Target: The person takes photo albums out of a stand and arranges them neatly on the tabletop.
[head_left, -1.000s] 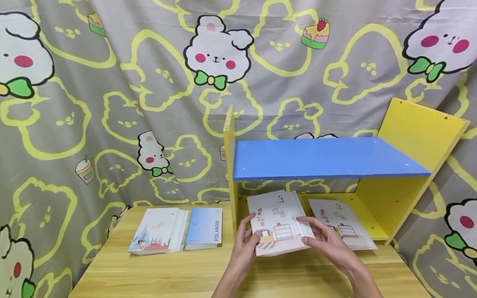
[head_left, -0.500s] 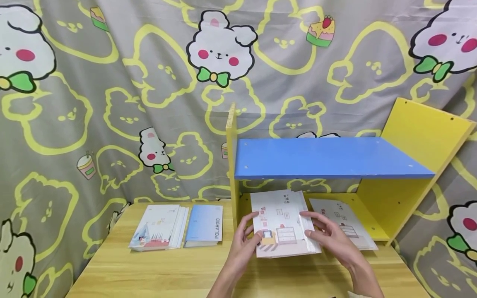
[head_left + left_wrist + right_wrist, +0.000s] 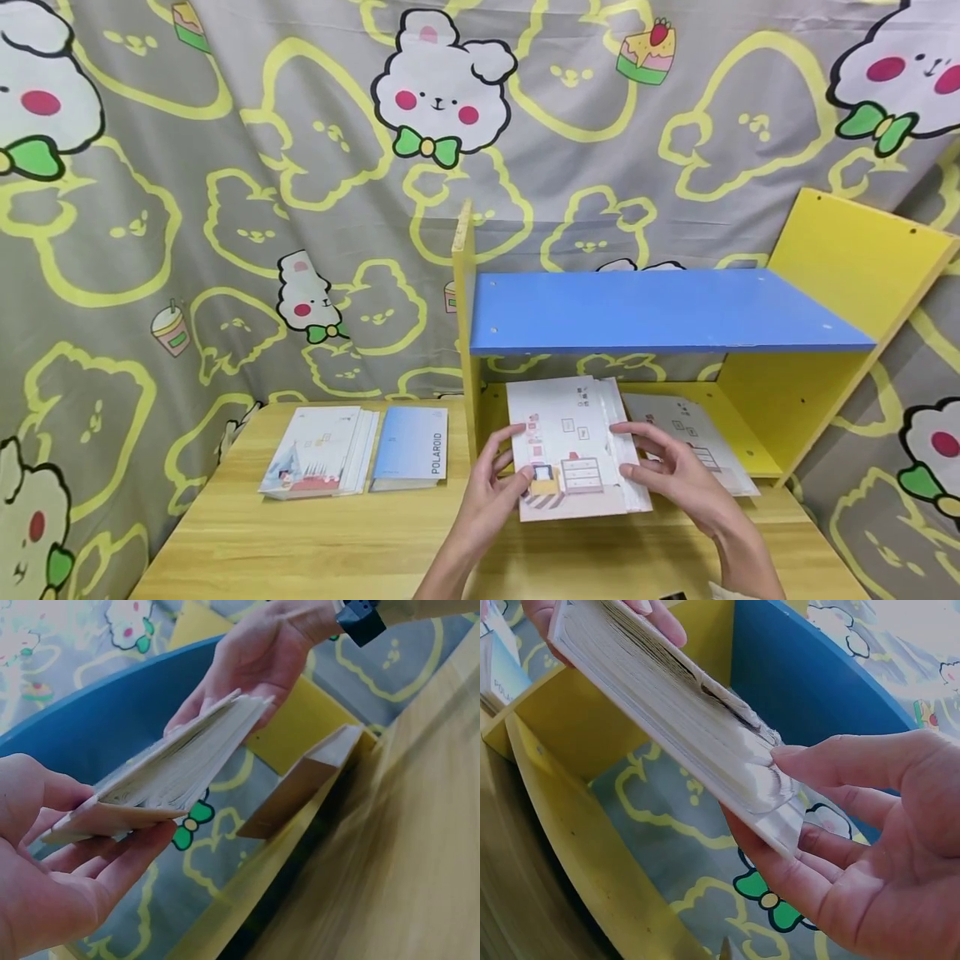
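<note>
In the head view, a white photo album with a drawn room on its cover is held above the table, in front of the lower shelf. My left hand grips its left edge, thumb on the cover and fingers beneath. The right hand pinches the opposite edge, where clear sleeves stick out past the cover. From the right wrist view, the album's page block shows many sleeves, slightly crumpled near the thumb. A similar album lies behind the right hand, at the lower shelf.
The unit has a blue shelf board between yellow side panels. Left of it on the wooden table lie a white illustrated album and a blue album marked POLAROID. A patterned curtain hangs behind.
The held album has turned straighter and shifted slightly right. My right hand has moved a little right with its edge; both hands keep their hold. The view has shifted slightly.
</note>
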`<state>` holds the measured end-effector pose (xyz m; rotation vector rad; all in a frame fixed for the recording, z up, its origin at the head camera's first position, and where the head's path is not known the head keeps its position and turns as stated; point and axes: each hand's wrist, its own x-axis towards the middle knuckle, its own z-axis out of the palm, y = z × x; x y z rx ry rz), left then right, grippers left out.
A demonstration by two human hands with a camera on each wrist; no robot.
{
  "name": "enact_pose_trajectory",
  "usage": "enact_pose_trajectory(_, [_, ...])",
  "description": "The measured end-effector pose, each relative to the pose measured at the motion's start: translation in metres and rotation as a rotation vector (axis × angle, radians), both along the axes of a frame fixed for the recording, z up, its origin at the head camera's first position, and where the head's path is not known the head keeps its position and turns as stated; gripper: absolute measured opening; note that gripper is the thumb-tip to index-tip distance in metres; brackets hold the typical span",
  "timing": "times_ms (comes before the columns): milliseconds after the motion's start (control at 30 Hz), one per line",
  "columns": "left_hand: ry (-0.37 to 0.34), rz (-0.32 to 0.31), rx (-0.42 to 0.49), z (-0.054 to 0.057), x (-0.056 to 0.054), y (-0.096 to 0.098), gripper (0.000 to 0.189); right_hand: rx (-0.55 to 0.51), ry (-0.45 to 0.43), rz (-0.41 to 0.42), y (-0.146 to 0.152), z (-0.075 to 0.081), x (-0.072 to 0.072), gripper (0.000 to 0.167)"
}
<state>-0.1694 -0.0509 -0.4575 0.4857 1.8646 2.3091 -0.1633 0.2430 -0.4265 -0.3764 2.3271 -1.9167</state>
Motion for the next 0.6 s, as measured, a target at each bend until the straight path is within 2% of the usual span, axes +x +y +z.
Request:
enact_pose_trajectory(300, [0.147,0.016,-0.06,0.008,0.004,0.0,0.058,0.074,0.028,-0.045,0.001,0.006,0.006,0.056])
enact_pose_trajectory(600, [0.194,0.006,-0.068,0.018,0.008,-0.001,0.058,0.024,0.043,-0.01,0.002,0.017,0.013,0.053])
